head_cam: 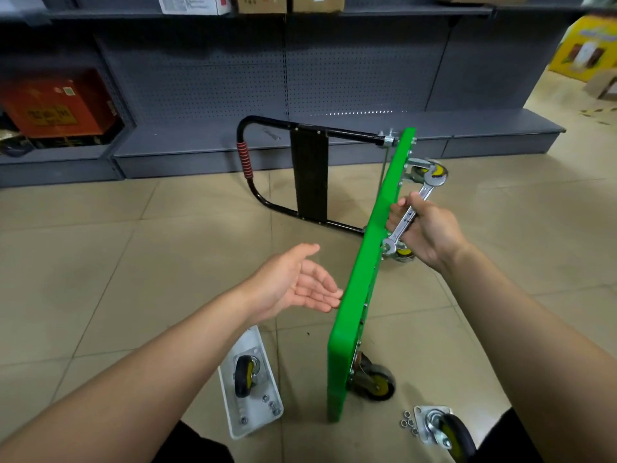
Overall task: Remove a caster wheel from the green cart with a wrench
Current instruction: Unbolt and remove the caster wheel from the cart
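Note:
The green cart [364,279] stands on its edge on the tiled floor, its black handle [287,168] folded out to the left. Casters are mounted on its underside: one at the near end [375,379], one behind the wrench's lower end [402,253], one at the far end [430,168]. My right hand [424,232] grips a silver wrench [410,212] beside the underside, its lower jaw at the middle caster's plate. My left hand [297,282] is open, palm up, fingertips touching the cart's top face.
A white tray [245,416] on the floor holds a loose caster [245,375] and several nuts. Another loose caster [444,429] lies at the lower right with several nuts [408,426] beside it. Grey shelving [300,78] with boxes runs along the back.

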